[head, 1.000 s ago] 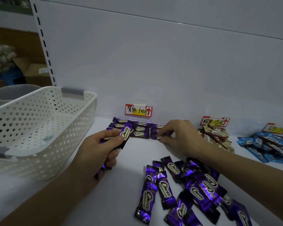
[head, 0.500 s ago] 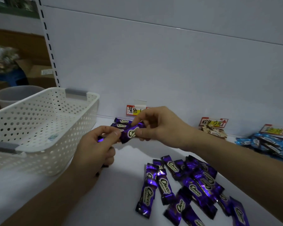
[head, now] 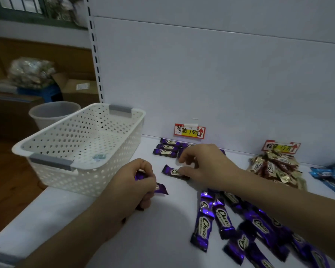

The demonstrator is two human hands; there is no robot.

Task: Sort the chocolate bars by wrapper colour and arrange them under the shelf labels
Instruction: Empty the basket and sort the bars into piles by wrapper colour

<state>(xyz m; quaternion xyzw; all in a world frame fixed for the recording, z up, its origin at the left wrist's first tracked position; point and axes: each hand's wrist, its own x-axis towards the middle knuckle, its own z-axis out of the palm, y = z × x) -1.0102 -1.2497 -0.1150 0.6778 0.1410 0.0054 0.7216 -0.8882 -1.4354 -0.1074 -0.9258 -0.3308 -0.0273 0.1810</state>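
My left hand [head: 132, 185] grips a bunch of purple chocolate bars [head: 160, 188] just above the white shelf [head: 153, 233]. My right hand [head: 205, 166] pinches one purple bar [head: 171, 172] that lies flat on the shelf in front of a neat row of purple bars [head: 166, 147]. That row sits under the purple price label [head: 189, 131]. A loose heap of purple bars [head: 240, 227] lies near the front, partly under my right forearm. Brown-and-gold bars [head: 273, 167] are piled under the second label [head: 280, 147]. Blue bars [head: 331, 176] lie at the far right.
A white perforated basket [head: 81, 149] with grey handles stands on the shelf's left end, close to my left hand. The shelf's white back panel [head: 220, 74] rises behind the labels. Left of the shelf are a bucket [head: 53, 113] and cardboard boxes on the floor.
My right hand took a purple bar from my left hand, carried it toward the back and set it down on the shelf in front of the row. The left hand stayed near the basket.
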